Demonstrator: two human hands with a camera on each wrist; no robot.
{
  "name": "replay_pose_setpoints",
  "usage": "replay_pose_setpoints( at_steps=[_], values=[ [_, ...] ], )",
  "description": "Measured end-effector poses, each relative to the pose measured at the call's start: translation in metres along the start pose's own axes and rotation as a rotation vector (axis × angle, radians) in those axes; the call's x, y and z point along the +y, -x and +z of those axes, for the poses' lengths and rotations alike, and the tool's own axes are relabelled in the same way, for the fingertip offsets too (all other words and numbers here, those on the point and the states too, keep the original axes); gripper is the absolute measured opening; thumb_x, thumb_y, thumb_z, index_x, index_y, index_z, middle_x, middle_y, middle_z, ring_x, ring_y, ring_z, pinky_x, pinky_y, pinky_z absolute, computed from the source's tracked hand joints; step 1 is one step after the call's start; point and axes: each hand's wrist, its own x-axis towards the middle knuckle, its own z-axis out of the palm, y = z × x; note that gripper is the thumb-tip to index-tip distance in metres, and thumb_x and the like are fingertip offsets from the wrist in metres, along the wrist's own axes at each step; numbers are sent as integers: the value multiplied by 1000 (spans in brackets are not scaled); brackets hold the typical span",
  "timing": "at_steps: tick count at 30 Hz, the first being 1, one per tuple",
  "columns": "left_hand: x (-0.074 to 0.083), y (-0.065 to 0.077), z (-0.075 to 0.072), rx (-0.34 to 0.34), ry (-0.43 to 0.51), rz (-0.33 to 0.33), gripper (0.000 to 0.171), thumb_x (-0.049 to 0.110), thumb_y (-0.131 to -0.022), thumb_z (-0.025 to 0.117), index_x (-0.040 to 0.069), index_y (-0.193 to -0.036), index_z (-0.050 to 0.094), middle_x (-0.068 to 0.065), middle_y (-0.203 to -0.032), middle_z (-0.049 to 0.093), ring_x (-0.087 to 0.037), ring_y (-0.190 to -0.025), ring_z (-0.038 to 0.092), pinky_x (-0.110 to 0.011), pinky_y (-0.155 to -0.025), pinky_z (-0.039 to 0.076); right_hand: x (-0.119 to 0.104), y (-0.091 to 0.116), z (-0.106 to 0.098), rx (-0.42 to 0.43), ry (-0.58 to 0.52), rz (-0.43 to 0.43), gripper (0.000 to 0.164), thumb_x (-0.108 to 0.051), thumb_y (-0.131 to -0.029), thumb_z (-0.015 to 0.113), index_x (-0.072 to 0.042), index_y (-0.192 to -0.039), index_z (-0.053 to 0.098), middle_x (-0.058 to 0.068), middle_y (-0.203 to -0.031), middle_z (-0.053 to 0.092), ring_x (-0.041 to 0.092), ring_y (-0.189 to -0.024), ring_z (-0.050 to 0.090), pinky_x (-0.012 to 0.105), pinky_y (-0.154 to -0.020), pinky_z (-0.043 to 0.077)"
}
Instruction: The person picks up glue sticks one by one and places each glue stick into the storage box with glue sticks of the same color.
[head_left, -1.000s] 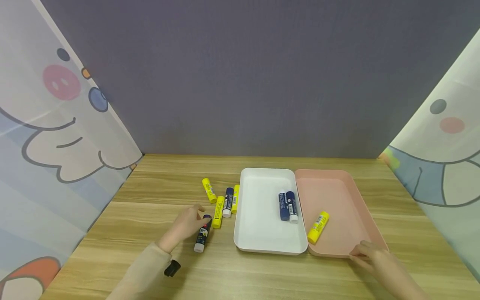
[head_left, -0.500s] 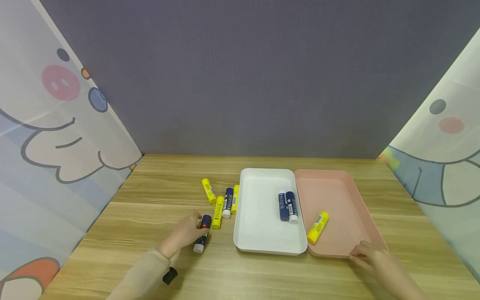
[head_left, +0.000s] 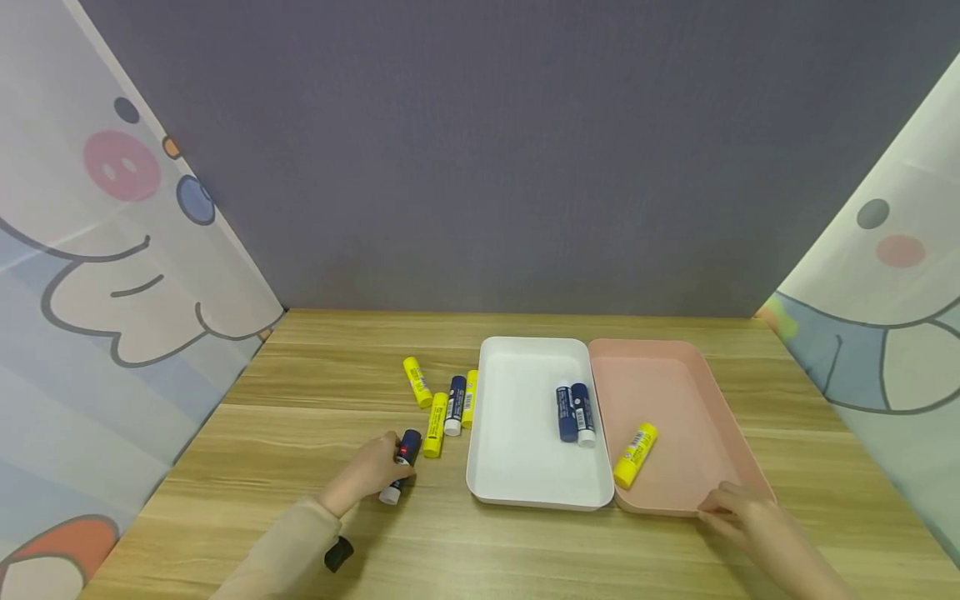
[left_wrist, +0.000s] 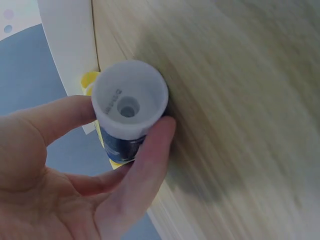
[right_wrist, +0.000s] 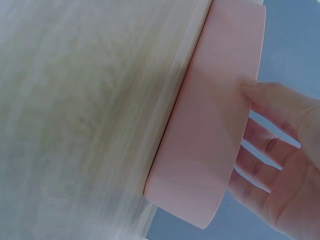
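A dark blue glue stick (head_left: 408, 448) with a white end is pinched between the thumb and fingers of my left hand (head_left: 362, 477), left of the trays. In the left wrist view, the hollow white end of this glue stick (left_wrist: 131, 97) faces the camera, with the thumb on one side and fingers on the other. My right hand (head_left: 750, 523) holds the near rim of the pink tray (head_left: 697, 417) at its right corner. Close up in the right wrist view, the thumb presses the tray's outer wall (right_wrist: 205, 110) and the other fingers reach behind the rim.
A white tray (head_left: 517, 467) adjoins the pink one and contains two blue glue sticks (head_left: 576, 414). One yellow glue stick (head_left: 636, 455) lies in the pink tray. Left of the white tray lie three yellow glue sticks (head_left: 435, 425) and a blue one (head_left: 455, 406). A grey panel (head_left: 510, 158) stands behind.
My left fingers have closed round the dark blue glue stick, and its white end has shifted slightly left. The right hand has kept its place on the pink tray.
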Motion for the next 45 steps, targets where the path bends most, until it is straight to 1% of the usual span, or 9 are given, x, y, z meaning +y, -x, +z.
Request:
replay_pose_setpoints(
  at_steps=[6, 12, 19, 25, 31, 35, 38, 41, 45],
  values=[
    [-1, 0, 0, -19, 23, -31, 40, 16, -77, 66, -10, -104, 49, -10, -72, 53, -15, -52, 53, -23, -39, 44, 1, 0, 0, 12, -5, -9, 28, -2, -59, 76, -23, -66, 59, -25, -67, 43, -10, -61, 44, 6, -53, 36],
    [-1, -1, -2, -25, 34, -23, 36, 15, -78, 65, -9, -101, 50, -11, -72, 53, -15, -51, 53, -24, -39, 45, 1, -1, 0, 4, -9, -9, 24, -5, -62, 75, -23, -66, 59, -25, -68, 43, -10, -61, 44, 7, -52, 37],
    [-5, -1, -3, -28, 68, -15, 35, 15, -77, 66, -8, -98, 51, -11, -74, 54, -15, -54, 54, -24, -41, 46, 1, 0, 0, 33, -6, -30, 31, 0, -58, 75, -24, -66, 58, -26, -68, 43, -9, -61, 45, 6, -54, 36],
    [-4, -2, -9, -25, 85, -5, 41, 14, -77, 65, -13, -104, 49, -16, -82, 57, -16, -62, 55, -26, -48, 48, 1, 0, 0, 49, -10, -37, 32, 1, -57, 75, -24, -66, 58, -25, -67, 43, -10, -61, 45, 6, -54, 36],
    [1, -2, -12, -18, 99, -19, 44, 12, -77, 64, -14, -108, 47, -16, -79, 57, -16, -57, 55, -25, -45, 47, 1, -1, 0, 55, -7, -43, 31, -1, -56, 76, -24, -65, 58, -26, -67, 43, -10, -61, 44, 6, -53, 36],
    [4, -2, -14, -10, 108, -17, 45, 12, -78, 64, -14, -110, 46, -13, -75, 57, -15, -50, 53, -26, -42, 47, 2, 0, -1, 42, -19, -49, 16, -16, -67, 74, -21, -65, 59, -25, -68, 44, -10, -61, 44, 6, -53, 36],
    [6, -2, -16, -3, 118, -11, 46, 12, -78, 64, -14, -112, 45, -11, -71, 56, -15, -45, 52, -27, -41, 47, 2, 0, -1, 28, -21, -42, 15, -16, -68, 73, -21, -65, 59, -25, -68, 44, -10, -61, 44, 5, -53, 36],
    [9, -2, -18, 6, 133, -9, 47, 13, -79, 63, -13, -113, 44, -9, -70, 55, -15, -44, 51, -28, -41, 47, 1, 0, 0, 29, -17, -36, 25, -6, -60, 76, -23, -66, 58, -25, -68, 44, -10, -61, 45, 5, -53, 36],
    [14, -4, -21, 17, 148, -8, 48, 13, -79, 63, -13, -114, 44, -9, -70, 55, -15, -44, 51, -29, -42, 48, 0, 0, 0, 50, -20, -41, 27, -4, -59, 76, -24, -65, 58, -25, -67, 44, -10, -61, 45, 6, -53, 36]
  ],
)
